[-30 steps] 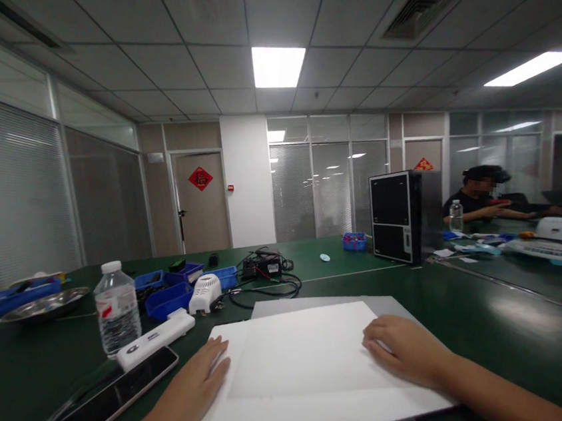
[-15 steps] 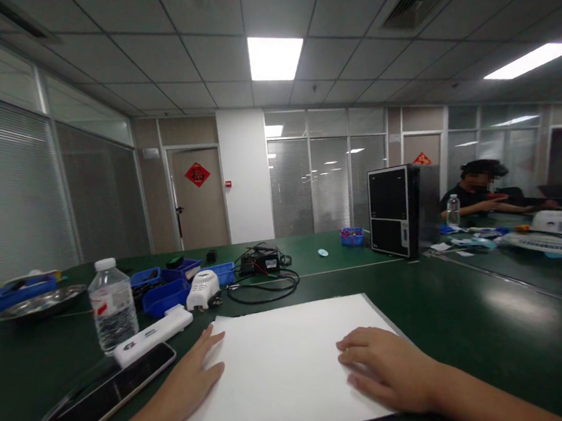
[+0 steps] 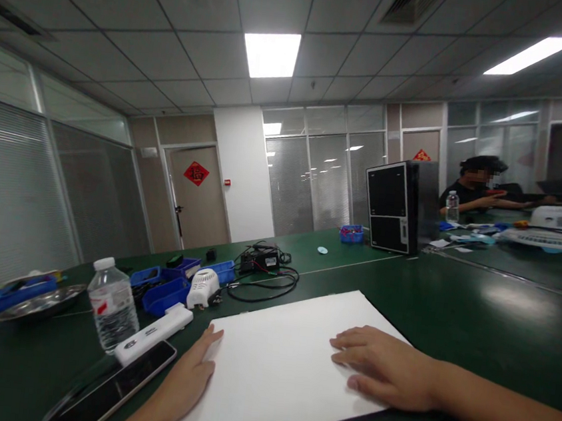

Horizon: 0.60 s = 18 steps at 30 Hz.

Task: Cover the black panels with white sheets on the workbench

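Observation:
A large white sheet (image 3: 279,364) lies flat on the dark green table (image 3: 491,313) in front of me. My left hand (image 3: 187,381) rests open and flat on the sheet's left edge, fingers stretched out. My right hand (image 3: 385,369) lies palm down on the sheet's right part, fingers spread and slightly curled, holding nothing. A black phone (image 3: 116,391) lies just left of my left hand, with a white bar-shaped device (image 3: 153,334) beside it.
A water bottle (image 3: 109,306), blue bins (image 3: 167,289), a small white appliance (image 3: 204,288), a metal tray (image 3: 35,302) and a black cable tangle (image 3: 265,269) crowd the left. A black computer case (image 3: 396,206) stands further back. A person sits at the far right table.
The top sheet has slid to line up with the sheet beneath, so one flat white surface shows. My right hand moved a little left and toward me; my left hand stayed at the left edge.

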Tool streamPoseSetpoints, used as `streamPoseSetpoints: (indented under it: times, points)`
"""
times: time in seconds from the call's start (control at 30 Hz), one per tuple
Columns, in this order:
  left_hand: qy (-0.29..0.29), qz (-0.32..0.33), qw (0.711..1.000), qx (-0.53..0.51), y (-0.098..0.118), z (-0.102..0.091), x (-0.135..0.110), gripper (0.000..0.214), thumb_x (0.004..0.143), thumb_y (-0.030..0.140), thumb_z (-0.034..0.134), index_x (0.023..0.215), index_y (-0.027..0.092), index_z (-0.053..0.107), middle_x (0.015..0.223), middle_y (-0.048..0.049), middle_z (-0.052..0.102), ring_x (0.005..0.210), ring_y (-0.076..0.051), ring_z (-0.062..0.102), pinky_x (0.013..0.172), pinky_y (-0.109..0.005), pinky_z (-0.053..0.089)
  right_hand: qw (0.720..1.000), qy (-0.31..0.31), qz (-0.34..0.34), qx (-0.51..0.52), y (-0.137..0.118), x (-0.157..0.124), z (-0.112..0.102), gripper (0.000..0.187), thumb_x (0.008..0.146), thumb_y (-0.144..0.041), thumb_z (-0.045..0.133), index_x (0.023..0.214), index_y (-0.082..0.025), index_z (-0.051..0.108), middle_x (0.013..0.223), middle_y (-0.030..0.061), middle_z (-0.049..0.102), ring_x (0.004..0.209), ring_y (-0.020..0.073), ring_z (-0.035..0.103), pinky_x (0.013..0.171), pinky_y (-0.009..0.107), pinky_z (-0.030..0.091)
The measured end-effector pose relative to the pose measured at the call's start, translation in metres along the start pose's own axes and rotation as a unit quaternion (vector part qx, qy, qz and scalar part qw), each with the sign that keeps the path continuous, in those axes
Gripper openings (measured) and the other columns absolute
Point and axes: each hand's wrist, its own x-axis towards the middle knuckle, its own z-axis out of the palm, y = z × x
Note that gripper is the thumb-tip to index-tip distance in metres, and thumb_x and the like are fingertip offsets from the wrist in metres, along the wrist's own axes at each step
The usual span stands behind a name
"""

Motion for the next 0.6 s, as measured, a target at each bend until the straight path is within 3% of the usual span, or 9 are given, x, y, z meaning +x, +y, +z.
streamPoseSetpoints:
  times: [0.23,0.3,0.37,0.47,0.6]
  points:
    - [-0.005,0.001,1.000,0.007,-0.002,0.000,0.002,0.067,0.078,0.017,0.042,0.144,0.008,0.046,0.162,-0.0103,0.027,0.149,-0.022,0.021,0.123,-0.041,0.009,0.999,0.035,0.015,-0.005,0.013,0.002,0.007,0.054,0.096,-0.052,0.046,0.142,-0.025,0.052,0.138,0.0104,0.057,0.126,0.0259,0.053,0.107,0.046,0.041]
    - [-0.005,0.003,1.000,0.012,-0.001,-0.001,0.001,0.066,0.080,0.021,0.042,0.144,0.008,0.046,0.162,-0.0098,0.027,0.149,-0.023,0.021,0.123,-0.041,0.009,0.992,0.083,0.077,-0.062,0.027,0.003,0.010,0.053,0.096,-0.053,0.042,0.138,-0.023,0.057,0.131,0.0125,0.062,0.118,0.0267,0.058,0.103,0.046,0.044]
    - [-0.007,0.009,1.000,0.018,0.000,0.000,0.000,0.064,0.084,0.029,0.043,0.145,0.008,0.045,0.162,-0.0101,0.028,0.149,-0.023,0.021,0.123,-0.041,0.010,0.964,0.124,0.188,-0.143,0.044,0.003,0.011,0.052,0.096,-0.052,0.040,0.126,-0.017,0.065,0.118,0.0163,0.067,0.108,0.0293,0.063,0.096,0.048,0.047]
    - [-0.014,0.023,0.999,0.029,0.000,0.002,-0.002,0.068,0.087,0.041,0.045,0.147,0.008,0.042,0.162,-0.0116,0.026,0.150,-0.024,0.021,0.123,-0.043,0.010,0.911,0.117,0.335,-0.210,0.067,-0.001,0.006,0.050,0.094,-0.048,0.038,0.105,-0.014,0.073,0.098,0.0187,0.071,0.092,0.0327,0.067,0.081,0.049,0.050]
    - [-0.023,0.036,0.998,0.052,-0.001,0.006,-0.002,0.074,0.087,0.047,0.046,0.149,0.006,0.039,0.162,-0.0134,0.025,0.150,-0.026,0.018,0.123,-0.043,0.008,0.911,0.098,0.373,-0.145,0.082,-0.001,-0.013,0.043,0.091,-0.044,0.041,0.093,-0.017,0.074,0.091,0.0155,0.072,0.090,0.0308,0.068,0.079,0.043,0.050]
